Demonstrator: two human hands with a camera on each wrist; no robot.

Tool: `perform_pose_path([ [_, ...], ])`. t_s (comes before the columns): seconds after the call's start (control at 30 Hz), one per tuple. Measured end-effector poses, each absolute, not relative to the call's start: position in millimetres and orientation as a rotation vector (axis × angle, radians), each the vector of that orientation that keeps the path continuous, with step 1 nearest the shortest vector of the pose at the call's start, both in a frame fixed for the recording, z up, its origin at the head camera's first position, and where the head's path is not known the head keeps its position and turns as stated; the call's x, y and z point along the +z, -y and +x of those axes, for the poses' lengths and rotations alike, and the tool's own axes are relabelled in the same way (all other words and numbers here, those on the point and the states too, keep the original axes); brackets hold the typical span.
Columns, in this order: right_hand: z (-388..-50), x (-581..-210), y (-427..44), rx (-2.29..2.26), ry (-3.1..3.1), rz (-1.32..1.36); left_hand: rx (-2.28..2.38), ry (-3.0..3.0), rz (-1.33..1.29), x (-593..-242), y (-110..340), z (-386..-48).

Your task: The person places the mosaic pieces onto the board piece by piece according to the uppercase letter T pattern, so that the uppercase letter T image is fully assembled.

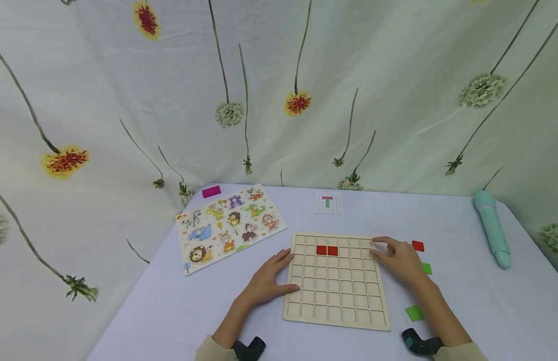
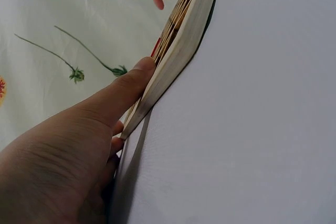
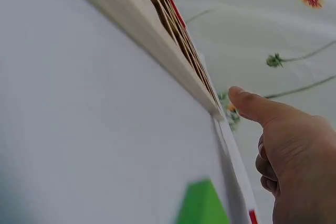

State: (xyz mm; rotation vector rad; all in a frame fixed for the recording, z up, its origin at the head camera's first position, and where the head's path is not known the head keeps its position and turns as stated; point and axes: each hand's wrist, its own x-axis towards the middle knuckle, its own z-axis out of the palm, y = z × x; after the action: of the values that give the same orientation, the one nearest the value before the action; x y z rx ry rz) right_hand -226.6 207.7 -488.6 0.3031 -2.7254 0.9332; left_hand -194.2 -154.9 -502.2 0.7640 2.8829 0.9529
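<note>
A pale wooden grid board lies on the table, two red squares side by side in its second row. My left hand rests at its left edge, fingers spread; in the left wrist view the thumb of that hand touches the rim of the board. At the upper right corner is my right hand, thumb and forefinger apart. The right wrist view has that hand beyond the end of the board, holding nothing visible. Whether its fingertips touch the board, I cannot tell.
Right of the board lie a loose red square and green squares, partly beside my right arm. Behind it is a small pattern card. An animal puzzle and pink block lie left; a teal cylindrical object lies far right.
</note>
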Motion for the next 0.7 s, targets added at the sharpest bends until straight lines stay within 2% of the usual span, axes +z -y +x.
perform_pose_path([
  [0.3,-219,-485,-278,0.877,2.652,0.160,0.951,-2.882,0.770,-501,155,-194],
  [0.7,-220,-488,-300,0.847,2.644,0.111,0.960,-2.884,0.772,-502,155,-195],
])
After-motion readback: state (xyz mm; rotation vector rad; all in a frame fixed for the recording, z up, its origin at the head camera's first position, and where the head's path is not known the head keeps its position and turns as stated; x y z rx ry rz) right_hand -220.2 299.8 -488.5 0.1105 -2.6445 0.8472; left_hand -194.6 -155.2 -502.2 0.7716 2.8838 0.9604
